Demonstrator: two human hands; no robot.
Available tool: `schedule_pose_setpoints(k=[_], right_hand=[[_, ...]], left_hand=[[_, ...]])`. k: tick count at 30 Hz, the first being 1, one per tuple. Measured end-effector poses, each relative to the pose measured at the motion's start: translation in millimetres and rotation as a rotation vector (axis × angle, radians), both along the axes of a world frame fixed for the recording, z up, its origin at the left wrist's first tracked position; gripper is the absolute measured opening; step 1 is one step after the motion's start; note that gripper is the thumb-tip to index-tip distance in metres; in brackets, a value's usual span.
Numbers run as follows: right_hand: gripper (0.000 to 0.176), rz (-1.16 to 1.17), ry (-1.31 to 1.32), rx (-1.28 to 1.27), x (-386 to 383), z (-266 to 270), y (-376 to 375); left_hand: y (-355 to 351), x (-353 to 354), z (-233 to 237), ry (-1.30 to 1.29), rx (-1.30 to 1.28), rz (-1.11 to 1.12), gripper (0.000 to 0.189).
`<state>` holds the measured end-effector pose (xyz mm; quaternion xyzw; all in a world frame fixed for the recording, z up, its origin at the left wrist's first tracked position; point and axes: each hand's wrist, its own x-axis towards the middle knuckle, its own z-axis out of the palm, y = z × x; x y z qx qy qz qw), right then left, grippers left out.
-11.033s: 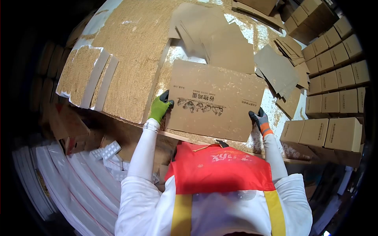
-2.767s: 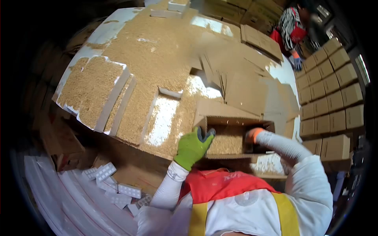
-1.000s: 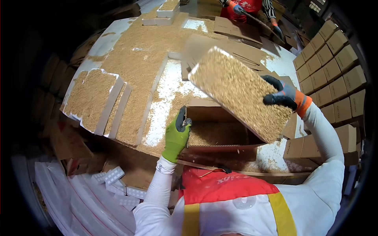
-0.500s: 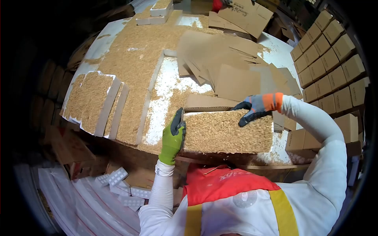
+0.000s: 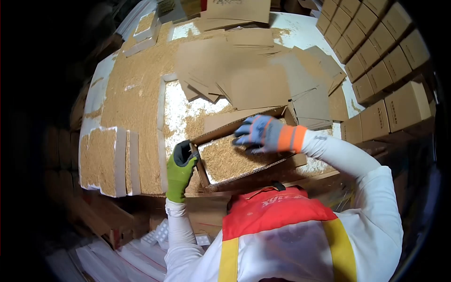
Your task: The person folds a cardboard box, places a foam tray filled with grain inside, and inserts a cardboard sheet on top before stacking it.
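Observation:
An open cardboard box (image 5: 282, 160) stands near the table's front edge, and inside it lies a white tray filled with tan shavings (image 5: 228, 160). My left hand (image 5: 182, 164), in a green and black glove, grips the box's left end, thumb and fingers on its wall. Over the right half of the shavings is my right hand (image 5: 260, 134), in a grey-blue and orange glove. Its fingers are spread and partly blurred, and I see nothing held in it.
Flat cardboard sheets (image 5: 263, 87) overlap beyond the box. Shavings-covered white trays (image 5: 101, 160) sit at the table's left. Closed cartons (image 5: 380, 77) are stacked at the right. Plastic-wrapped material (image 5: 101, 261) lies below left. The table (image 5: 293, 28) has a raised strip across it.
The filled tray now sits lower inside the box, whose walls show around it. My right hand has moved left from the far edge to above the shavings. The view has shifted.

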<state>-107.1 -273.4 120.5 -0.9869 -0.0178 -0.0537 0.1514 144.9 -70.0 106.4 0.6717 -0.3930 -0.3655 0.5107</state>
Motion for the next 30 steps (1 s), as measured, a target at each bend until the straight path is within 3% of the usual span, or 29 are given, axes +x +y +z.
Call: schedule_pose_setpoints(k=[1,2,4,6,9,11,14,16,17,20,22,24,28,29,30], right_hand=[[0.052,0.067,-0.052,-0.135,10.9,9.9,18.5],[0.059,0.136,0.004,-0.089,24.1,7.0,33.0],[0.053,0.138,0.118,-0.21,49.4,-57.2,70.0],[0.028,0.054,0.232,-0.233,59.7,-54.8,90.9],[0.03,0.025,0.241,-0.15,53.2,-40.8,91.1],[0.035,-0.054,0.149,-0.009,39.3,-31.6,86.3],[0.048,-0.157,0.067,0.215,-8.7,0.1,76.6],[0.047,-0.254,-0.035,0.375,-53.3,31.6,67.5],[0.044,-0.328,-0.115,0.366,-74.2,39.3,63.9],[0.04,-0.669,-0.471,0.357,-140.2,60.8,65.6],[0.041,-0.918,-0.709,0.833,-161.5,62.6,67.9],[0.032,-1.079,-0.554,0.644,-179.7,59.0,49.3],[0.023,-1.012,-0.502,0.403,-181.6,30.9,0.8],[0.023,-1.068,-0.573,0.671,-172.5,18.4,-13.7],[0.027,-1.044,-0.594,0.623,-166.0,0.0,-34.7]], left_hand=[[-6.5,8.6,5.9,-0.002,0.057,-0.033,0.03],[-16.0,17.0,12.8,-0.009,0.108,-0.072,0.024],[-45.8,17.8,51.1,-0.411,0.301,-0.094,0.019],[-95.7,5.4,59.3,-0.674,0.028,-0.086,0.022],[-201.4,-26.7,39.7,-0.894,-0.22,-0.448,0.035],[-274.7,-44.6,-2.4,-1.111,-0.185,-0.702,0.056],[-348.9,-69.3,-63.5,-1.387,-0.034,-0.652,0.103],[-371.1,-80.8,-87.1,-1.426,0.1,-0.611,0.11],[-389.0,-80.8,-119.2,-1.473,0.238,-0.581,0.108],[-379.6,-83.4,-118.2,-1.581,0.252,-0.555,0.077],[-363.1,-63.6,-121.7,-1.556,0.194,-0.482,0.068],[-352.0,-45.0,-119.3,-1.548,0.116,-0.414,0.058],[-324.9,-34.1,-77.0,-1.475,-0.039,-0.443,0.047],[-318.6,-29.1,-81.6,-1.532,-0.199,-0.419,0.043],[-310.0,-28.7,-75.6,-1.516,-0.247,-0.438,0.042]])
